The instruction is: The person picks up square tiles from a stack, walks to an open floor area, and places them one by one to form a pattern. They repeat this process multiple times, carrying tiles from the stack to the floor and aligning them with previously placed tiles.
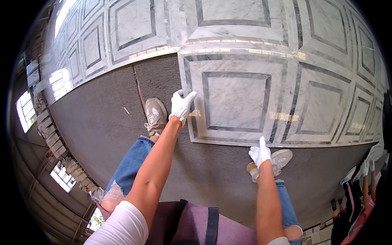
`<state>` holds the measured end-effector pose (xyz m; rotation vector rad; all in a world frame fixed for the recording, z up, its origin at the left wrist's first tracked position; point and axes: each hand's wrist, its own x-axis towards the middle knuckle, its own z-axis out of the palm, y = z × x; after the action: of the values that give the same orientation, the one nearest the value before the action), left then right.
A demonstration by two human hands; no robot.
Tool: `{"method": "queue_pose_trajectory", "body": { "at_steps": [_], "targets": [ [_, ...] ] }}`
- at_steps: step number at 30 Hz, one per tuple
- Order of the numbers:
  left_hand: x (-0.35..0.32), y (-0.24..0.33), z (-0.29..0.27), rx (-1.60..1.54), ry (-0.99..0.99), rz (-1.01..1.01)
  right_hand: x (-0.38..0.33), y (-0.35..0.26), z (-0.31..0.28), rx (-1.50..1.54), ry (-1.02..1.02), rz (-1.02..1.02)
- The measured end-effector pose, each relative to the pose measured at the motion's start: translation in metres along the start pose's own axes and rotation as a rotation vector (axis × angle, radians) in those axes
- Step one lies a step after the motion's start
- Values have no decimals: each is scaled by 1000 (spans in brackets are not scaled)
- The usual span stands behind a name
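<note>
A square white marble tile (239,98) with grey inlaid frames lies in front of me, at the near left end of a tiled surface. My left hand (182,107), in a white knitted glove, grips its left edge with the thumb on top. My right hand (260,153), gloved the same way, holds the near edge close to the right corner. Its thumb points forward over the rim, and the other fingers curl at the edge. The fingertips of both hands are partly hidden. The tile's far and right edges lie against neighbouring tiles (320,108).
Rough grey floor (90,122) stretches left and near. A thin seam and a small white stick (126,110) show there. My shoes (155,114) stand beside the tile edges. Stacked slabs (61,149) line the left wall. Another person's gloved hands (368,166) show at the far right.
</note>
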<state>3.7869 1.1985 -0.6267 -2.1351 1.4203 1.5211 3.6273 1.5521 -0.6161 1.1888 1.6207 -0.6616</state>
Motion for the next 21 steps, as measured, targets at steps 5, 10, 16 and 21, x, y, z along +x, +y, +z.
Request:
{"method": "queue_pose_trajectory", "body": {
  "at_steps": [5,10,16,21],
  "targets": [
    [-14,6,-1,-50,13,26,-6,-2,-1,-91,-24,19],
    [-13,3,7,166,96,78,-10,-1,2,9,-5,16],
    [-7,-3,6,199,177,46,-18,-4,1,84,-89,-5],
    [2,-16,4,32,183,45,-26,-3,-2,152,-68,-36]
  ]
}}
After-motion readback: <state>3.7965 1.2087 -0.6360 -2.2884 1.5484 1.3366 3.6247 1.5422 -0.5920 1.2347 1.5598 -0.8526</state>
